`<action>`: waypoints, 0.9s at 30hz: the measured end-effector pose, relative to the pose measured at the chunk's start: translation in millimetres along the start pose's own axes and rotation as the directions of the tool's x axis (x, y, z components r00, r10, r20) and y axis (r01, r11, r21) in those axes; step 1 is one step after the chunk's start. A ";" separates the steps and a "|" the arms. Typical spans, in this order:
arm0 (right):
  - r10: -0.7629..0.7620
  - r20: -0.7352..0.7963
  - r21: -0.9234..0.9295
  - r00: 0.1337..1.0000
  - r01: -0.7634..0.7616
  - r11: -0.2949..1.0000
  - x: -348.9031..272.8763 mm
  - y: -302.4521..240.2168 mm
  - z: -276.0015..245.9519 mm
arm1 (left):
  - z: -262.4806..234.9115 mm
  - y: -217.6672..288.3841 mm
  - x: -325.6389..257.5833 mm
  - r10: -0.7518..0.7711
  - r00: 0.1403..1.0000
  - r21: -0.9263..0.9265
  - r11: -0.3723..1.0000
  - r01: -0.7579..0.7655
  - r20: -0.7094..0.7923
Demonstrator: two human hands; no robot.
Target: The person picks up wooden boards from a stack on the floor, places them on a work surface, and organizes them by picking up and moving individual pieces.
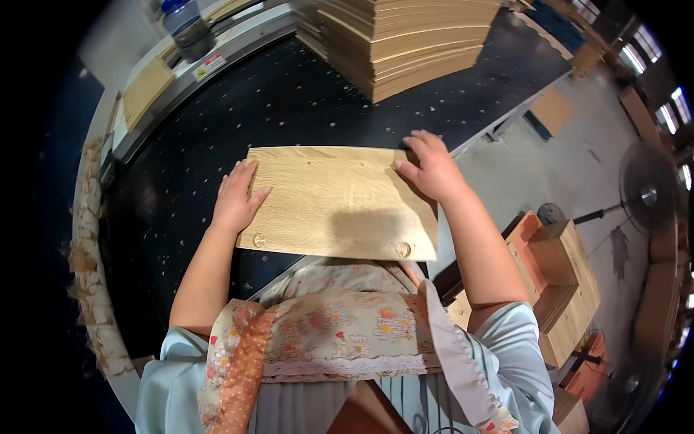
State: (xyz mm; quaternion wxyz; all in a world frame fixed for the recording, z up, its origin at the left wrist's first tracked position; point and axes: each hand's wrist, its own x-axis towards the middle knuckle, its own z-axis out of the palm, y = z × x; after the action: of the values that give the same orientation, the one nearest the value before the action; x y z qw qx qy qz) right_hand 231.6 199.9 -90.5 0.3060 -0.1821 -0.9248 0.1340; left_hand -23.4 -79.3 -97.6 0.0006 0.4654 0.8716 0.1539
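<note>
A light wood-grain board (332, 192) lies in front of me, partly over the black table and with its near edge reaching past the table toward my apron. Two round recesses show by its near corners, and small holes dot its far part. My left hand (240, 199) holds the left edge, thumb on the top face and fingers along the side. At the far right corner, my right hand (434, 168) grips the board, its thumb on the face and its fingers reaching past the edge. A shadow falls across the board's near right part.
The black table (188, 152) is speckled with pale dots. A tall stack of boards (426, 50) stands at its far side. Far left are a blue-lidded jar (186, 29) and a pale wood piece (147, 90) on a ledge. More wooden panels (567, 289) stand right, near a fan (648, 195).
</note>
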 end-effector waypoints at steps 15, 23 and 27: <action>0.650 0.484 0.137 0.586 -0.784 0.605 -182.0 94.3 -96.0 | 16.1 138.7 78.9 0.475 0.851 -0.411 0.838 -0.360 0.224; 0.944 0.326 0.709 -0.048 -0.648 -0.278 -411.7 68.4 -84.1 | 59.4 214.4 95.0 0.656 0.705 -0.241 0.754 -0.610 0.270; 0.906 0.162 0.847 -0.390 -0.417 -0.331 -455.0 78.2 -5.3 | 86.1 266.8 104.4 0.595 0.721 0.020 0.766 -0.642 0.357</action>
State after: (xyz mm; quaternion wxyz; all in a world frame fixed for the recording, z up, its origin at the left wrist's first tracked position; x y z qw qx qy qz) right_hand 594.4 80.3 -349.8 0.4391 -0.7198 -0.1164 0.5249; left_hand 146.2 167.0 -93.1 0.0614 0.7476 0.6613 0.0026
